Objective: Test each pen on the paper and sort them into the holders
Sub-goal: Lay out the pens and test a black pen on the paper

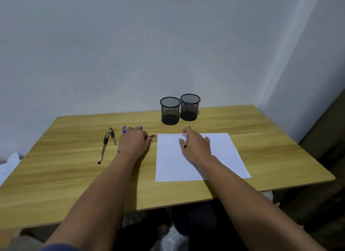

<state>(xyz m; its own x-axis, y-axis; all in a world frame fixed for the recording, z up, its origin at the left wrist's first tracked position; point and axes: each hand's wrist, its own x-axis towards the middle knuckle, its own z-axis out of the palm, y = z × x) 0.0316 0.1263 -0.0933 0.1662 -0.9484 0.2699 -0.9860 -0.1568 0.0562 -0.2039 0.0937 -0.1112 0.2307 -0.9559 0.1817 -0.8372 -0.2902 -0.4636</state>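
Pens (103,147) just left of left grip (133,142)

You have no readable text, label, brand, number or sign before you. The sheet of paper (220,150) under your right hand shows blank white, and any print on the barrels of the pens (103,148) is too small to make out.

Head view, seemingly downward over table (74,176)
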